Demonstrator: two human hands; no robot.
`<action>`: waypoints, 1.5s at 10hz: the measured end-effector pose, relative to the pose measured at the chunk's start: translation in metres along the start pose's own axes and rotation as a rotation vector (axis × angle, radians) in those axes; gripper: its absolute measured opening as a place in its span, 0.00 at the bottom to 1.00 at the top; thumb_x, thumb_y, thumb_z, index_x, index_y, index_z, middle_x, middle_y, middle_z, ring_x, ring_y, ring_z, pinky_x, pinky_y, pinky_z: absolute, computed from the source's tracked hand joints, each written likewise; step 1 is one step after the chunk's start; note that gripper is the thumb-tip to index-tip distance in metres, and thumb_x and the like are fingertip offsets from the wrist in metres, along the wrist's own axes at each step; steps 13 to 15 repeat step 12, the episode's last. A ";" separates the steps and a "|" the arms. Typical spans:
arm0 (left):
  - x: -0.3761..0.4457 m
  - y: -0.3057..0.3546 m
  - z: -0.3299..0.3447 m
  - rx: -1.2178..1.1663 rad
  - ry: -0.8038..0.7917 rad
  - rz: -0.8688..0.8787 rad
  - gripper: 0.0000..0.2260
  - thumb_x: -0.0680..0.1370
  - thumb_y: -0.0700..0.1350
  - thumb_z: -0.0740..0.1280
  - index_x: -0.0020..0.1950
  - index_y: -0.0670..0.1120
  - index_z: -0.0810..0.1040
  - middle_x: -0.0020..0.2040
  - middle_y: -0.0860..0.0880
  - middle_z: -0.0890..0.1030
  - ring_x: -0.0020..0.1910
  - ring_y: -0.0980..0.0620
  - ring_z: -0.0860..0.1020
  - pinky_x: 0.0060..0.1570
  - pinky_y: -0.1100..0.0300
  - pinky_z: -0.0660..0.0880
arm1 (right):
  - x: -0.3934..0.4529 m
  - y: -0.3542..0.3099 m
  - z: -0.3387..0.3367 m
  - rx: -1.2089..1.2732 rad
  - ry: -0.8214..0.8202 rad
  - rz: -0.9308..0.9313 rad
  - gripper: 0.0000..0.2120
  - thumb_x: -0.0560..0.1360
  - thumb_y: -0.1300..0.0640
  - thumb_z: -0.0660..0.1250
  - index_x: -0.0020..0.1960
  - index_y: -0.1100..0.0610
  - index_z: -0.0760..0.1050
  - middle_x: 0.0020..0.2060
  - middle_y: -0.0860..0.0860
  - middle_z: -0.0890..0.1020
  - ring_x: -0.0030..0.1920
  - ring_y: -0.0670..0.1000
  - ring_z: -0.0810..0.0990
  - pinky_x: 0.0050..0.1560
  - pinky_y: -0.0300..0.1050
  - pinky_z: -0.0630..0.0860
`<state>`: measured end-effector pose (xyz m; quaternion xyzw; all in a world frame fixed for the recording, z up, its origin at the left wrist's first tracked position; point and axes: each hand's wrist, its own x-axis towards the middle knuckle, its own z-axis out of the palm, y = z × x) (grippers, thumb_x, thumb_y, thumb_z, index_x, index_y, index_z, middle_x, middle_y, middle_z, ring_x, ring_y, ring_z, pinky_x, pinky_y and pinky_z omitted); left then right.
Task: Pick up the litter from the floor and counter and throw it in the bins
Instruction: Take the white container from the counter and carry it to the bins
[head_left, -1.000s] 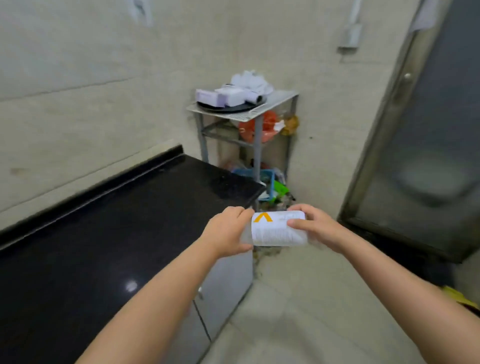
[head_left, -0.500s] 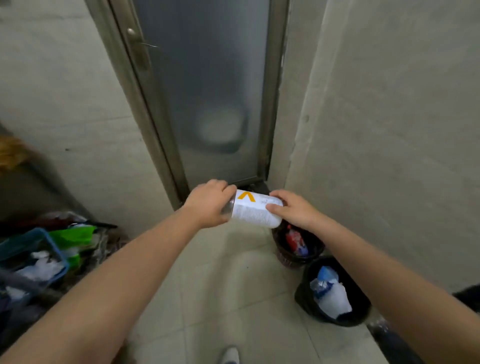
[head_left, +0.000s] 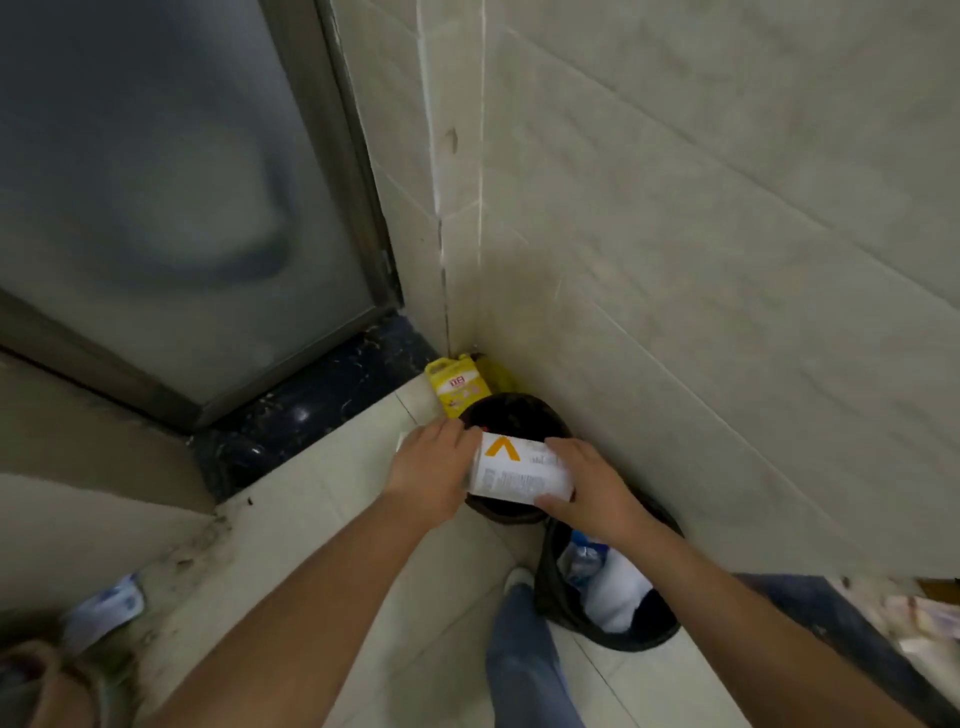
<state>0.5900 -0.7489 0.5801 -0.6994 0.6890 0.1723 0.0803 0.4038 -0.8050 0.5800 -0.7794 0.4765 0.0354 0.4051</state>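
Gripping a white container (head_left: 519, 470) at either end, both hands' fingers (head_left: 553, 447) hide the far bin (head_left: 511, 408).

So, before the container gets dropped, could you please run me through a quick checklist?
1. Both hands grip the white container, left hand and right hand: ok.
2. Container sits over the far bin: ok.
3. Far bin has room: cannot tell, its inside is dark.
4. Near bin already holds a bottle and white waste: ok as a fallback.
5. Yellow packet lies on the floor behind the bins, not binned: not ok.
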 end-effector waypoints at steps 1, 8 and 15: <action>0.071 -0.007 0.053 -0.083 -0.103 -0.023 0.28 0.75 0.47 0.64 0.72 0.46 0.58 0.69 0.46 0.67 0.67 0.50 0.65 0.64 0.56 0.65 | 0.067 0.051 0.015 0.010 -0.031 0.076 0.31 0.73 0.58 0.66 0.71 0.61 0.55 0.71 0.59 0.61 0.70 0.55 0.62 0.68 0.45 0.61; 0.295 -0.051 0.398 -0.039 -0.366 0.068 0.31 0.75 0.40 0.65 0.74 0.42 0.53 0.74 0.39 0.58 0.73 0.41 0.55 0.75 0.50 0.49 | 0.254 0.277 0.257 -0.247 -0.407 0.190 0.39 0.66 0.43 0.71 0.69 0.60 0.62 0.67 0.60 0.70 0.68 0.58 0.66 0.73 0.51 0.54; 0.276 -0.092 0.362 -0.082 -0.274 0.084 0.23 0.81 0.45 0.54 0.75 0.44 0.54 0.77 0.43 0.53 0.76 0.45 0.48 0.75 0.52 0.44 | 0.254 0.266 0.248 -0.418 -0.642 0.129 0.22 0.75 0.46 0.61 0.64 0.57 0.68 0.62 0.57 0.73 0.63 0.55 0.69 0.63 0.45 0.66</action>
